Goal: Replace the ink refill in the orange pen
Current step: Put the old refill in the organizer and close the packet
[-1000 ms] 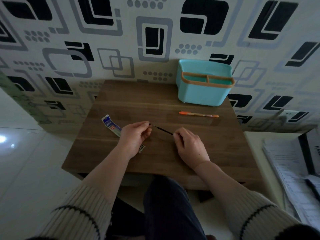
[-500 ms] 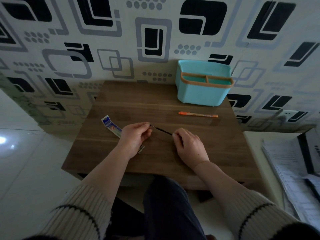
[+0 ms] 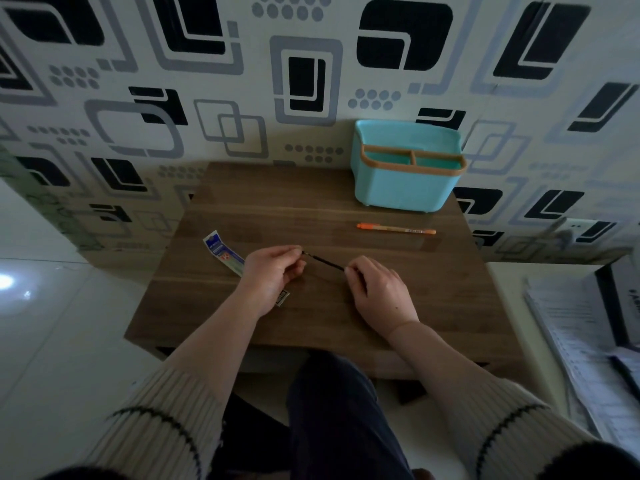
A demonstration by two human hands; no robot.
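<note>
On the wooden table, from left to right:

Table: a small dark wooden table is set against a wall papered in black and grey rounded squares.

Refill packet: a blue and white refill packet is laid flat near the table's left edge, its near end hidden under the left hand; a small dark printed scrap is seen just beside the heel of that hand.

Left hand: the left hand is rested low over the table, its thumb and forefinger brought together and pinched on the left tip of the ink refill.

Ink refill: a thin dark ink refill is held slanted between the two hands, its left end higher in the picture than its right.

Right hand: the right hand is curled, its fingertips clamped on the right end of the ink refill; how much of the refill is covered cannot be told.

Orange pen: the orange pen is laid flat on the table, well apart from both hands, ahead of the right hand and just in front of the caddy.

Caddy: a turquoise caddy with a tan rim and two compartments is stood at the table's far right corner, against the wall.

Papers: printed papers are stacked on a pale surface to the right of the table.
</note>
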